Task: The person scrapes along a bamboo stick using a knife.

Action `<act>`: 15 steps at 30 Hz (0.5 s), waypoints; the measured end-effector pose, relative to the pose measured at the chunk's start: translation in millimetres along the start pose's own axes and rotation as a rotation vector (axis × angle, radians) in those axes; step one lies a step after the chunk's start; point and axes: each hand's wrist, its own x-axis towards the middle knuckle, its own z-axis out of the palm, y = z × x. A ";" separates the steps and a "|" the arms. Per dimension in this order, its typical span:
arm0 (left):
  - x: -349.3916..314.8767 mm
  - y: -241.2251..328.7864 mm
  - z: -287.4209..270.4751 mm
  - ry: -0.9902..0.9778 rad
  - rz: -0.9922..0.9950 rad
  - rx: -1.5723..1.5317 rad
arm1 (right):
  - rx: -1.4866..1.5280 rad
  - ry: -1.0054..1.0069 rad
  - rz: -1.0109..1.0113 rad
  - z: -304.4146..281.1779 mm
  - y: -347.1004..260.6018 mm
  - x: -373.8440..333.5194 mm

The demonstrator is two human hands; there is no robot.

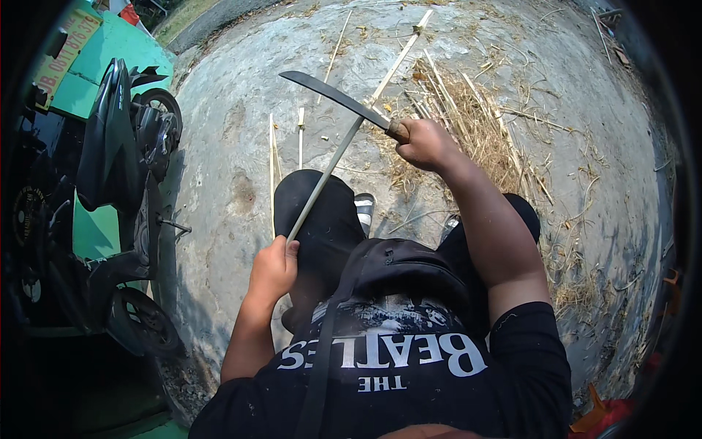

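My left hand (273, 269) is closed round the near end of a long greenish strip (325, 177) that looks like split bamboo. The strip slants up and away to the right, passing over my left knee. My right hand (428, 144) grips the wooden handle of a machete (329, 91), whose dark, slightly curved blade points left. The blade crosses the strip beyond my knee. A paler length of strip (401, 61) shows on the far side of the blade; whether it is the same piece I cannot tell.
Pale shavings and thin strips lie heaped on the concrete ground (461, 110) beyond my right hand. Loose narrow strips (300, 139) lie ahead of my left knee. A black motorbike (121, 183) stands at the left. A black bag (413, 269) rests on my lap.
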 end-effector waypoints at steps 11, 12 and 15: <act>-0.3 1.9 -1.3 -0.011 -0.065 0.001 | 0.096 0.068 0.047 -11.4 5.2 11.4; 0.1 1.7 -1.1 -0.006 -0.063 0.001 | 0.180 0.034 0.173 -17.0 10.6 13.1; 4.3 0.4 -3.9 -0.081 -0.079 0.082 | 0.031 0.097 0.100 -14.3 24.3 12.9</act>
